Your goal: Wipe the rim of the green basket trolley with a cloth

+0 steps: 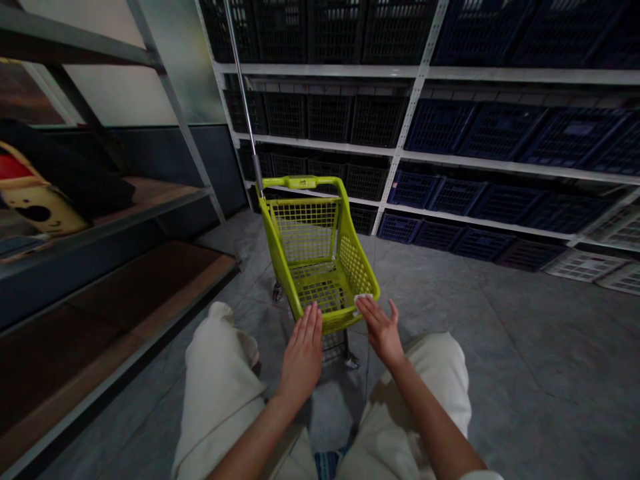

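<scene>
A small yellow-green shopping cart (278,248) stands between my knees, its handle at the far end and its plastic basket facing up. My left hand (303,350) lies against the near rim of the basket, fingers stretched out together, holding nothing. At the near right corner, my right hand (384,333) presses a small white cloth (361,298) onto the rim. The cloth is mostly under the fingertips, so whether it is fabric or paper I cannot tell. Part of the lower frame is hidden behind my hands; a front wheel (352,361) shows below the basket.
A tall metal pole (240,80) rises from the cart's handle. Wooden shelving (200,257) runs along the left, with a yellow cartoon-faced item (43,203) and dark cloth on it. White racks (397,160) hold black and blue crates (443,127) behind the cart. Grey floor (505,327) lies around.
</scene>
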The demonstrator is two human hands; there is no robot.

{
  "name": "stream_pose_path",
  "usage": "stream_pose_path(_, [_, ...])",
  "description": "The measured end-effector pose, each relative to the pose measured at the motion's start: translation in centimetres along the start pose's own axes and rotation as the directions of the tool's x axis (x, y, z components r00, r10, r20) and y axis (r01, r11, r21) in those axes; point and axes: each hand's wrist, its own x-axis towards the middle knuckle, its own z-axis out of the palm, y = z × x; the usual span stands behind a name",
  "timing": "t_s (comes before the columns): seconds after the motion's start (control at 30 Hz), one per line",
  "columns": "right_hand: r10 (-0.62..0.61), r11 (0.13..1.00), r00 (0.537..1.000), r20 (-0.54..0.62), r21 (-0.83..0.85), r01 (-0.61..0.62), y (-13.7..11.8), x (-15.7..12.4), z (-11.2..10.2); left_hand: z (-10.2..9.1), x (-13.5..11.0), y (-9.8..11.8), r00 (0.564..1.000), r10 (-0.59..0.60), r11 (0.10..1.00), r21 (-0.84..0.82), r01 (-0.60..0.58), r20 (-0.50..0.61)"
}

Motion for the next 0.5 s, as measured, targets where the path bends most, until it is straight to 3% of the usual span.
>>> stream_pose_path(0.1, [0.126,0.990,0.988,-0.086,-0.045,-0.130,1.7,-0.5,-0.1,0.0,0.2,0.5,1.000,0.008,0.999,-0.033,-0.008,0.000])
stream_pose_path(0.17, [0.208,0.975,0.967,-0.145,-0.048,-0.217,-0.1,-0.3,0.7,0.1,0.4,0.8,1.000,0.005,0.999,-0.046,-0.005,-0.002])
stream_pose_path(0.23, [0.237,0.970,0.960,-0.147,-0.024,-0.243,-3.4,0.3,1.7,0.2,0.5,0.9,1.000,-0.005,0.999,-0.046,0.005,-0.007])
stream_pose_path(0.3, [0.164,0.986,0.984,-0.075,0.017,-0.163,-6.8,0.9,2.5,0.3,0.5,0.6,1.000,-0.006,0.999,-0.038,0.006,-0.007])
stream_pose_path(0.37, [0.053,0.997,0.999,-0.004,0.049,-0.053,-8.7,1.4,2.5,0.3,0.3,0.0,1.000,0.006,1.000,-0.031,-0.006,0.000])
stream_pose_path(0.43, [-0.042,0.998,0.998,0.044,0.058,0.039,-8.1,1.5,1.9,0.2,0.2,-0.7,1.000,0.022,0.999,-0.029,-0.022,0.008])
stream_pose_path(0.5, [-0.076,0.997,0.995,0.061,0.039,0.073,-5.6,1.3,1.0,0.1,0.1,-1.1,0.999,0.032,0.999,-0.030,-0.032,0.008])
